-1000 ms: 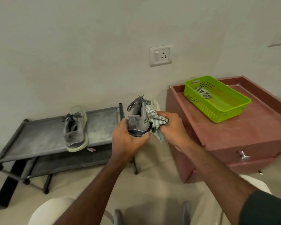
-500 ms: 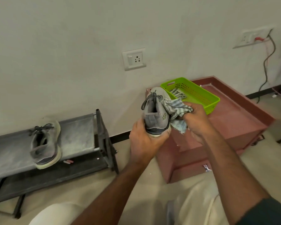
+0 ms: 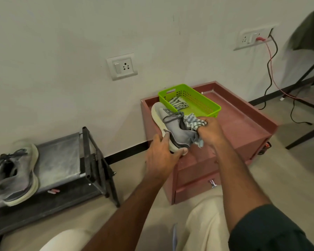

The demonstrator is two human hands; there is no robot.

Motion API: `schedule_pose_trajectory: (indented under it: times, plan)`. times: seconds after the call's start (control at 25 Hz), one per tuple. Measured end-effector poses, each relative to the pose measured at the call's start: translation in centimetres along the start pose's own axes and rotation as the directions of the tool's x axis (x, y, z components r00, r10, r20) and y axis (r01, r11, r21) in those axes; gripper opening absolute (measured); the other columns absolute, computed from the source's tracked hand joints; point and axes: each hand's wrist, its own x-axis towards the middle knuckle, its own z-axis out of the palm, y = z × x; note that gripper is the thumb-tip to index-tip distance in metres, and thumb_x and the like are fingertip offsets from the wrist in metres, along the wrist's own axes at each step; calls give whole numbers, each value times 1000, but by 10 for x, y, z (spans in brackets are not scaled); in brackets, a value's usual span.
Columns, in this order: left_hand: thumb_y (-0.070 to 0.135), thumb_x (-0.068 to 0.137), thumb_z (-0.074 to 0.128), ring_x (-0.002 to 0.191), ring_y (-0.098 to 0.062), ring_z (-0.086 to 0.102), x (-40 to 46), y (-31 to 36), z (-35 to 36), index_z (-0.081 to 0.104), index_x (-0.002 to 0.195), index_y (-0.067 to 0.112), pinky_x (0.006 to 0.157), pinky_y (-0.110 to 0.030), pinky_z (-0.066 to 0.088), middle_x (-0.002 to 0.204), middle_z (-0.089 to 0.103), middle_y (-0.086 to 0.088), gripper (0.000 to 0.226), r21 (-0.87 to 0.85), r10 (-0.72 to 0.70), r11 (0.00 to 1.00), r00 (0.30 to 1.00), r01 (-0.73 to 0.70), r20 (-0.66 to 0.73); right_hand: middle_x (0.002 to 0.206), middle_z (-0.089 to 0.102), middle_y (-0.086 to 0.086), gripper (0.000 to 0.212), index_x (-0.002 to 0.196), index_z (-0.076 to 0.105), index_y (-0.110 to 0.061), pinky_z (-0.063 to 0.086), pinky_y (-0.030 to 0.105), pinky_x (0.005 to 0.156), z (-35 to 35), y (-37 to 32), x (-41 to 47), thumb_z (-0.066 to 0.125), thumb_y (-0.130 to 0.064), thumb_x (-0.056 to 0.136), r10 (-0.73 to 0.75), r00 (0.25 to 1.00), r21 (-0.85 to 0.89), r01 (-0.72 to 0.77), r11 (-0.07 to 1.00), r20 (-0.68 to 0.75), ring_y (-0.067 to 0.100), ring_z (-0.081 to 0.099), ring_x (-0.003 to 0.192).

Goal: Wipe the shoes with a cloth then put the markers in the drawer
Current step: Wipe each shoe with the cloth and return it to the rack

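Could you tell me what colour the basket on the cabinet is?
The basket is bright lime green, seen in the head view.

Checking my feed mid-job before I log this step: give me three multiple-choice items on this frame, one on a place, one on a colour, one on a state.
1. Where is the second shoe?
A. on the rack
B. in the basket
C. on the cabinet

2. What colour is the basket?
A. red
B. green
C. blue

3. What does the right hand do?
A. hangs idle
B. pulls the drawer
C. grips the cloth

Key: 1 A, it lies on the rack's top shelf. 2 B, bright green plastic. 3 C, fingers bunch the cloth against the held shoe.
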Motion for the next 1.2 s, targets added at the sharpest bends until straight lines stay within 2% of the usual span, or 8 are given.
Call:
schedule_pose_trajectory:
  times: [0.12, 0.24, 0.48, 0.68, 0.84, 0.96, 1.12, 1.2]
  plan:
    - [76, 84, 53, 122, -26, 51, 9, 4, 14, 45, 147, 23, 96, -46, 38, 130, 56, -2, 83, 157, 15, 988, 1000, -15, 2, 59, 68, -1, 35, 62, 70, -13, 48, 28, 52, 2, 9, 4, 45, 9, 75, 123, 991, 88, -118, 989, -58, 14, 60, 57]
    - [74, 89, 46, 121, -27, 44, 26, 6, 19, 57, 134, 23, 91, -49, 32, 128, 61, -1, 69, 289, 5, 957, 999, 6, -36, 73, 73, 3, 34, 70, 76, -22, 52, 36, 62, 19, 8, 12, 47, -4, 67, 94, 988, 196, -68, 978, -125, 19, 63, 70]
    - [66, 88, 57, 123, -29, 36, 51, -4, 14, 70, 110, 22, 97, -52, 31, 125, 52, -7, 52, 311, -68, 949, 995, 44, 67, 95, 77, 2, 23, 102, 78, -20, 52, 28, 72, 34, 0, 11, 64, -15, 84, -95, 993, -123, 87, 989, -66, 17, 68, 85]
    - [55, 90, 64, 108, -24, 59, 45, -18, -27, 68, 114, 21, 95, -47, 44, 105, 69, 0, 43, 119, 28, 992, 999, -30, 26, 105, 76, 0, 30, 110, 76, -22, 55, 31, 85, 42, -24, -9, 65, -13, 82, -374, 885, -252, 308, 917, -278, 17, 69, 98]
    - [48, 81, 74, 81, -20, 68, 26, -61, -84, 72, 93, 21, 80, -39, 57, 79, 70, 5, 30, -31, -76, 997, 997, 75, -5, 110, 74, 5, 39, 110, 75, -12, 49, 23, 95, 97, -47, -48, 63, -5, 74, -626, 780, -230, 608, 760, -4, 18, 68, 105]
    - [40, 78, 77, 81, -19, 69, -2, -118, -136, 71, 89, 22, 77, -34, 58, 77, 69, 5, 23, 11, -201, 979, 979, 201, -25, 109, 75, 3, 39, 112, 75, -18, 53, 28, 91, 156, -58, -74, 64, -6, 76, -559, 764, -232, 636, 736, 321, 20, 68, 101]
    - [40, 76, 83, 110, -23, 61, -53, -199, -202, 68, 106, 22, 93, -39, 52, 111, 65, -3, 38, 192, -350, 906, 924, 376, -157, 102, 76, 2, 37, 109, 75, -25, 55, 32, 84, 214, -56, -99, 69, -11, 76, -442, 749, -302, 625, 720, 494, 26, 70, 96]
    - [44, 74, 85, 124, -29, 45, -72, -229, -227, 58, 122, 24, 100, -47, 46, 130, 49, -9, 59, 320, -455, 787, 847, 527, -276, 101, 77, 0, 31, 108, 76, -27, 52, 26, 81, 233, -55, -112, 71, -17, 79, -387, 734, -308, 616, 726, 558, 24, 70, 93]
